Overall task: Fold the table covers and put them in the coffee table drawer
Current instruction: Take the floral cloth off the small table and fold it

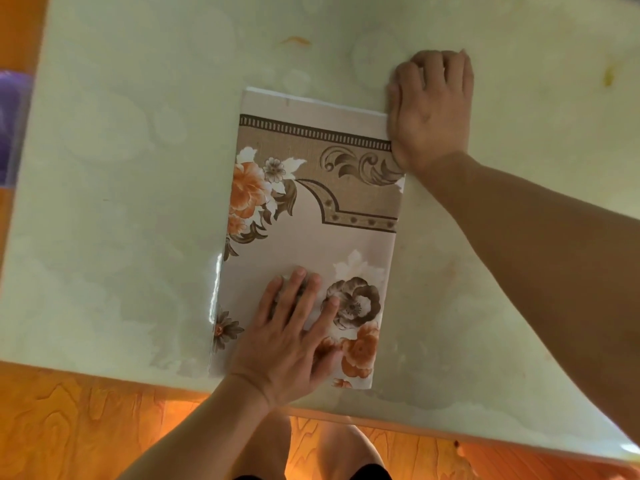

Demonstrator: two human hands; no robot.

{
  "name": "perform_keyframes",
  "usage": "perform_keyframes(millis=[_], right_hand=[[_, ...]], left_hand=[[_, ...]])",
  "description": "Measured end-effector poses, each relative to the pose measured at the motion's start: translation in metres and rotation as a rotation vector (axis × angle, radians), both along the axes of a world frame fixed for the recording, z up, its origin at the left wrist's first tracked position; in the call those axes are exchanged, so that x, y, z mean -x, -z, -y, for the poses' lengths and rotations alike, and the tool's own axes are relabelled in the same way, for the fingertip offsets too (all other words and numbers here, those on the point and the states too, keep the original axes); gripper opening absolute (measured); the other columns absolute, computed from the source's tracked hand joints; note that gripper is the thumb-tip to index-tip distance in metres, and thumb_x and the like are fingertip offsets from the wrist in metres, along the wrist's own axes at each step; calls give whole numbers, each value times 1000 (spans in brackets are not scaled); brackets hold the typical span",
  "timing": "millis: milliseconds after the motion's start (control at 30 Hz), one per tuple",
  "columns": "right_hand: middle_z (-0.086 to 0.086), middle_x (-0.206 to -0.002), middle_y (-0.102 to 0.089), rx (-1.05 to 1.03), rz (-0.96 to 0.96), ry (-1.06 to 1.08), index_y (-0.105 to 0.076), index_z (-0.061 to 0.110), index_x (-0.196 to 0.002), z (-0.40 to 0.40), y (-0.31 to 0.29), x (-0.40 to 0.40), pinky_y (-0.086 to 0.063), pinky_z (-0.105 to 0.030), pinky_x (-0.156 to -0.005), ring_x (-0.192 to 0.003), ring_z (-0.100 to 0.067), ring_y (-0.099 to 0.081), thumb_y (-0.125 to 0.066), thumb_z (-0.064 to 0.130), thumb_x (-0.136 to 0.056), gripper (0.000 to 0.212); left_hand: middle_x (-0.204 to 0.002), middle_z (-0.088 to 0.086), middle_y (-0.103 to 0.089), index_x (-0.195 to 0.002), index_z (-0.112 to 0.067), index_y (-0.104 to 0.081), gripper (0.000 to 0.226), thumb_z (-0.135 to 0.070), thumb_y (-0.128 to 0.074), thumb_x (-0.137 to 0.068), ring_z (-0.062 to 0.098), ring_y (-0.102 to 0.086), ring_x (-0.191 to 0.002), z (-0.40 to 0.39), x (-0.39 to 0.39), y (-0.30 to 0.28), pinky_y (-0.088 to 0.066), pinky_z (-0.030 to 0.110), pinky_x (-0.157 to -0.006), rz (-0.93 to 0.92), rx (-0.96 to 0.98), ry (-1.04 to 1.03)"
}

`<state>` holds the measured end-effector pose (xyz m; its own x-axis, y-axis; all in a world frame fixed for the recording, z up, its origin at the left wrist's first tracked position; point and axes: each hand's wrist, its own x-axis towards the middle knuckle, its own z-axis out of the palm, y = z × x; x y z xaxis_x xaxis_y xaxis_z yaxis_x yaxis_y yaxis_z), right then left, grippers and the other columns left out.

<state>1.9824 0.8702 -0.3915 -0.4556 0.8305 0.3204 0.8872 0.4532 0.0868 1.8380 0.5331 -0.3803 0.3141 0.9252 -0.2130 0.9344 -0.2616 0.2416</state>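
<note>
Pale, glossy and faintly marbled, the surface point(138, 168) filled most of the frame, with orange wood-grain floor point(86, 427) along the bottom and a purple object point(10, 129) at the far left edge. On it, slightly left of centre, lay the table cover point(311, 237), a floral sheet already folded into a narrow rectangle. Its long axis ran from the upper part of the frame down to the near edge of the surface, tilted a little so the top leaned left of where a straight line would put it; the banded border end pointed away from me and the flowered end reached the table's near edge. I had my left hand point(294, 327) flat on the lower half, fingers point(304, 289) spread and open, pressing rather than gripping. My right hand point(431, 109) sat at the upper right corner, fingers curled loosely with the heel of the palm against the cover's right edge; whether they pinched a layer, I could not tell. I judged the step to be flattening and squaring the fold before the next one. To do it well I wanted the left palm to anchor the stack while the right swept along the edge to line up the layers, since the shiny material looked slippery and likely to spring open. No drawer was in view.
</note>
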Motion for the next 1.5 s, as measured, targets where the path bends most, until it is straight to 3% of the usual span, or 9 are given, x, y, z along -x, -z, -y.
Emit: perform_keyframes(millis=[200,333,467,567,733,900,1167,1367,1500], right_hand=[[-19,-125,-59,21,3,-105,-56,4,-120,26,-14,26,-32,-56,-112,-115,-41,-54,-43,9,-97,28],[-16,-151,-43,383,38,-563,-40,9,-147,102,-29,106,-26,-51,-119,-141,-39,-36,-38,28,-101,50],[-18,-160,-29,524,31,-592,-33,12,-155,138,-18,147,-27,-54,-119,-149,-37,-24,-43,43,-102,62],[-20,-161,-28,494,140,-593,-37,11,-154,139,-9,143,-26,-53,-120,-149,-38,-23,-39,48,-104,61],[-19,-160,-31,396,151,-581,-43,12,-150,155,-17,150,-21,-53,-121,-149,-39,-24,-46,39,-104,54],[-19,-160,-32,468,151,-761,-46,14,-148,194,-24,171,-14,-53,-123,-150,-40,-21,-44,47,-102,57],[-18,-165,-16,403,244,-272,-22,16,-159,48,-12,217,-7,-50,-125,-153,-38,-9,-17,57,-102,71],[-15,-162,-26,399,227,-319,-33,17,-154,25,-20,227,-9,-48,-125,-151,-36,-19,-23,54,-101,66],[-14,-145,-50,276,206,-335,-54,10,-136,29,-21,223,-22,-52,-121,-138,-37,-41,-35,39,-101,49]], left_hand=[[-166,22,-16,-160,-18,-26,81,-60,-47,-94,42,-8,-154,0,-2,-1,-12,60,-123,35,22,-26],[-164,23,-22,-155,-16,-39,74,-55,-51,-93,40,-12,-154,-1,2,-6,-19,59,-122,96,37,-61],[-156,22,-40,-140,-7,-55,53,-36,-55,-96,34,-21,-153,3,15,-21,-20,52,-124,292,-7,-120],[-151,19,-46,-137,-4,-58,45,-30,-50,-101,34,-27,-151,27,47,-26,-24,51,-123,230,-41,-131],[-165,23,-20,-155,-11,-38,64,-44,-50,-102,38,-16,-154,53,81,-6,-23,53,-123,61,-18,-22],[-164,24,-22,-157,-13,-36,69,-48,-53,-99,38,-18,-154,55,76,-3,-14,50,-125,41,-40,-48],[-167,22,-11,-159,-12,-29,72,-48,-50,-99,38,-10,-155,57,78,3,-7,50,-126,60,-43,-32],[-167,23,-12,-159,-12,-26,72,-49,-47,-101,39,-9,-155,54,81,1,-7,50,-126,48,-22,-9],[-167,23,-12,-159,-12,-26,72,-48,-48,-101,40,-10,-155,54,82,0,-7,50,-126,59,-14,-15]])
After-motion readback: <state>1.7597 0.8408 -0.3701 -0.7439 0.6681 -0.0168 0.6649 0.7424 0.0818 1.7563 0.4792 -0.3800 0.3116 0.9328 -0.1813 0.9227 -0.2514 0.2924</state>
